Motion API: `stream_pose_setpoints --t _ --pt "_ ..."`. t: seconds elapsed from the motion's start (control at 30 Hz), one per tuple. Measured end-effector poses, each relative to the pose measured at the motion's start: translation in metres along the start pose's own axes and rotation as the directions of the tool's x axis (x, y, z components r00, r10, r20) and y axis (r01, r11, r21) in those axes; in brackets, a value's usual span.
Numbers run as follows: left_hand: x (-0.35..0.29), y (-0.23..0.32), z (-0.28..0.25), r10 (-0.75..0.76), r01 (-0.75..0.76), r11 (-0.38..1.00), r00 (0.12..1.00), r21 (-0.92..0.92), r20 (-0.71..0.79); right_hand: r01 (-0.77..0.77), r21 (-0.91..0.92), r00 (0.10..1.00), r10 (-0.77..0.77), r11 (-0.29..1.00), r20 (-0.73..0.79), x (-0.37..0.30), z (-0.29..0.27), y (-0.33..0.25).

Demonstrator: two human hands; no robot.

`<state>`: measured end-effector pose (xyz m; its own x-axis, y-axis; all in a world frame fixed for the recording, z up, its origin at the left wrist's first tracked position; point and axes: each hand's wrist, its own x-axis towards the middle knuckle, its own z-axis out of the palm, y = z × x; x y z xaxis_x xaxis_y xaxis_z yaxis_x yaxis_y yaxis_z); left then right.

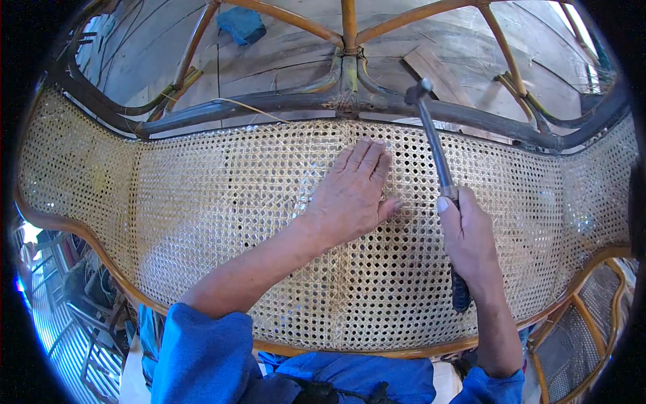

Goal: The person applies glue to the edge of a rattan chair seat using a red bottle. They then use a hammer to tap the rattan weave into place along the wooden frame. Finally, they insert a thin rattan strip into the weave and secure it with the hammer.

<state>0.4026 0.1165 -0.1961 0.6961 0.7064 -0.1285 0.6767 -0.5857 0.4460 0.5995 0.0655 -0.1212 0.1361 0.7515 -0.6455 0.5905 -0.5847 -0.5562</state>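
Cane (202,202) under 2 hands (353,198), 1 gripping 1 hammer (435,145).

Furn. wkshp: hammer (436,141), cane panel (222,202) w/ rattan frame (269,102), another cane pc. (565,343)

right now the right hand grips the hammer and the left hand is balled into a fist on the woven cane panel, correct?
Not quite: the left hand lies open, fingers extended, on the woven cane panel, as the head view shows. The right hand does grip the hammer.
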Motion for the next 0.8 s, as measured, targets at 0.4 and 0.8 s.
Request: stream_pose_setpoints --t 0.4,0.8 --pt "-0.001 -0.001 0.001 0.0 0.0 1.0 1.0 -0.01 -0.006 -0.024 0.009 0.999 0.023 1.0 0.048 0.005 0.006 -0.004" --pt "0.0 0.0 -0.001 -0.01 0.01 1.0 1.0 -0.015 0.006 -0.032 -0.013 0.997 0.033 0.999 0.065 0.008 0.007 -0.001"
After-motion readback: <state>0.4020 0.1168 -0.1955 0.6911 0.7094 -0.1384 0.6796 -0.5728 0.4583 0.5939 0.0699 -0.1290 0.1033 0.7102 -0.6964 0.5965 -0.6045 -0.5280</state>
